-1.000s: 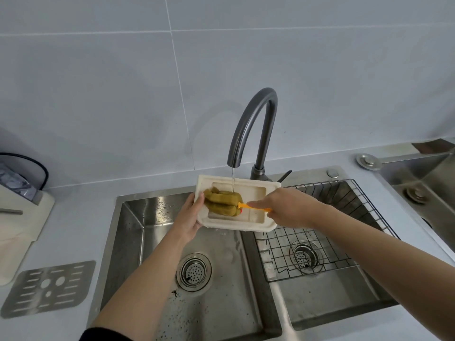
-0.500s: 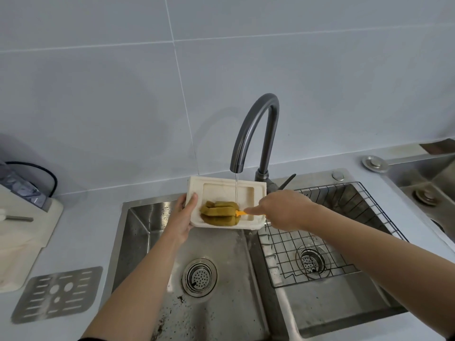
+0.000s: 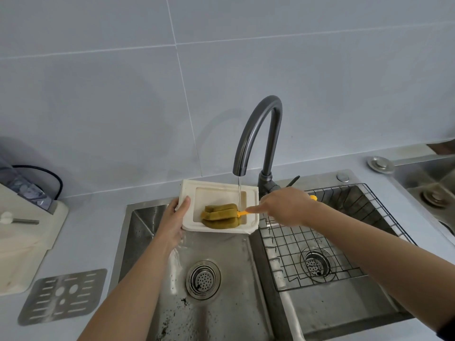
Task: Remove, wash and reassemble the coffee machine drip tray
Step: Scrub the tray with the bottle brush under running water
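Observation:
The cream drip tray (image 3: 189, 193) is held over the left sink basin under the faucet (image 3: 258, 134), tilted toward me. My left hand (image 3: 176, 217) grips its left edge. My right hand (image 3: 285, 207) holds the orange handle of a sponge brush (image 3: 221, 216), whose green-yellow sponge head lies inside the tray's recess. A thin stream of water (image 3: 238, 193) runs from the spout into the tray beside the sponge. The metal drip grate (image 3: 62, 296) lies flat on the counter at the lower left.
The double steel sink has a left basin (image 3: 216, 303) with a drain strainer and a right basin holding a wire rack (image 3: 320, 242). The cream coffee machine (image 3: 22, 242) stands at the far left with a black cord. Another steel basin (image 3: 430, 188) is at the far right.
The tray and both hands appear lower and a little left relative to the spout. The sponge has slid from the tray's middle toward its near edge, with less handle showing.

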Available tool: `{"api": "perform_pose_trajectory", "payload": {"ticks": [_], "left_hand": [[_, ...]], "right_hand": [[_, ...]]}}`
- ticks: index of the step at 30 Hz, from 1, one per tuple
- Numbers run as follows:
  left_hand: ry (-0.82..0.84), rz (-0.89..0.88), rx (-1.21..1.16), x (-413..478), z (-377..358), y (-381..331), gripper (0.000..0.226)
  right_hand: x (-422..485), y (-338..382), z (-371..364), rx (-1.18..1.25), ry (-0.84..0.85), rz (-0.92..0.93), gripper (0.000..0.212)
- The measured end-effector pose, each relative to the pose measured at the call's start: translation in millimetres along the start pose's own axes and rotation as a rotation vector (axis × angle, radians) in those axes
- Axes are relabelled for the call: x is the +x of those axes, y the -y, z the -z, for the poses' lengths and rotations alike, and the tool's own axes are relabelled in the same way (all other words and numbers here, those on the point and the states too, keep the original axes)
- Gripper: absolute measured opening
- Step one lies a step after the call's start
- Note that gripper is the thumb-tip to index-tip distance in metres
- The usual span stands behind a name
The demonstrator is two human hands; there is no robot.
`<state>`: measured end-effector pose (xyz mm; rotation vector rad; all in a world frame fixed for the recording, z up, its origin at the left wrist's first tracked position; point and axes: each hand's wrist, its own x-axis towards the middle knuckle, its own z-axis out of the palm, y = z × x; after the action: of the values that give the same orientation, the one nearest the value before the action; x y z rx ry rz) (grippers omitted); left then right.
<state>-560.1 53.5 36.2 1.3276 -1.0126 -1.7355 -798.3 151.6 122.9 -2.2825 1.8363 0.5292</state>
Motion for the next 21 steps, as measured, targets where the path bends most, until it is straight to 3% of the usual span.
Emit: {"api": "perform_pose_trajectory", "payload": {"ticks": [18, 21], "left_hand": [[-0.025, 0.02, -0.028, -3, 10, 4, 0.028], [-0.048, 0.008, -0.027, -5, 12, 3, 0.014]], "right_hand": [[-5, -4, -6, -0.024, -0.035, 0.053, 0.071], [-6, -8, -9, -0.006, -0.036, 0.044, 0.068]]}}
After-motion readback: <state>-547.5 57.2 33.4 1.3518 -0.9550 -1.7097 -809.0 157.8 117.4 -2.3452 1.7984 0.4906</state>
